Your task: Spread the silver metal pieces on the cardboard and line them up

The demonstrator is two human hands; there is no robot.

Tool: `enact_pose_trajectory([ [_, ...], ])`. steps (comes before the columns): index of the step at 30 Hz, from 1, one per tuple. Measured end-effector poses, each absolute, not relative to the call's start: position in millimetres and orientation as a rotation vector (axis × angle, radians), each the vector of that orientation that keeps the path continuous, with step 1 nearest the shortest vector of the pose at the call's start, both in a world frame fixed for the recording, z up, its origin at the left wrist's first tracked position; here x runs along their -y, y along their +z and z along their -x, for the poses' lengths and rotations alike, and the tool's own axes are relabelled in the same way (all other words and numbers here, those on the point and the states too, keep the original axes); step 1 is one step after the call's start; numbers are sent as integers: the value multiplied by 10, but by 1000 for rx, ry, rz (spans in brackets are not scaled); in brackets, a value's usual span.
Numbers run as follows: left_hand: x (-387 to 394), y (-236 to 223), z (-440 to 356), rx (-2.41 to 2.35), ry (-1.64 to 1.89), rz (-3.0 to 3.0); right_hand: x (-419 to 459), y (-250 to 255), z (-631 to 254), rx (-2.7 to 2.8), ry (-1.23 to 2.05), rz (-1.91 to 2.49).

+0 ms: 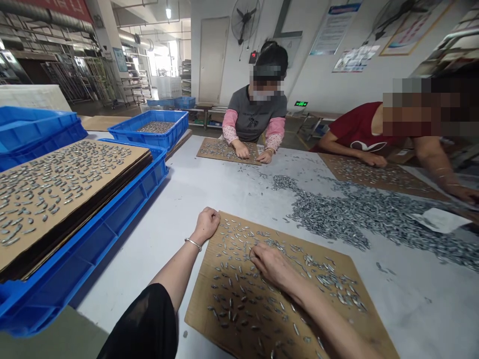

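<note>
A brown cardboard sheet [239,344] lies on the white table in front of me, with many small silvery spindle-shaped metal pieces [239,286] scattered over it. They lie apart on its left half and are bunched more thickly toward the right. At the sheet's far left corner, my left hand [207,225] has its fingers curled closed on the edge. My right hand [270,263] is low over the middle of the sheet, fingers pinched together among the pieces. Whatever sits between those fingertips is hidden.
A loose heap of the same pieces [337,209] spreads across the table to the right, with a white scrap [441,219] on it. Left stands a blue crate [123,224] holding stacked, covered cardboard sheets [75,179]. Two co-workers [254,117] [348,129] handle sheets opposite.
</note>
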State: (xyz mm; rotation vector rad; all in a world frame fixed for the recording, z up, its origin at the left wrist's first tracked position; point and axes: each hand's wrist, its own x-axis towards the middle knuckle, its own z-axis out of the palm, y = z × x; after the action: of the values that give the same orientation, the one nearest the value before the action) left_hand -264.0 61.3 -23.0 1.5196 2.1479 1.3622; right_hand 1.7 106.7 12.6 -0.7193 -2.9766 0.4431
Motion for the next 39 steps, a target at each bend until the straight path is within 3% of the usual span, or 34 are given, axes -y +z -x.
enact_pose_trajectory([
  [6, -615, -223, 2638, -2154, 1355, -1519, -919, 206, 66, 3074, 374, 676],
  [15, -619, -248, 2643, -2145, 1363, -1539, -1000, 294, -189, 2917, 652, 651],
  [20, -618, -256, 2642, -2151, 1365, -1539, -951, 210, -168, 2964, 616, 565],
  [31, -624, -240, 2633, -2164, 1351, -1530, -996, 212, -86, 2979, 542, 805],
  [39, -614, -243, 2638, -2153, 1351, -1537, -1118, 159, 107, 2984, 402, 671],
])
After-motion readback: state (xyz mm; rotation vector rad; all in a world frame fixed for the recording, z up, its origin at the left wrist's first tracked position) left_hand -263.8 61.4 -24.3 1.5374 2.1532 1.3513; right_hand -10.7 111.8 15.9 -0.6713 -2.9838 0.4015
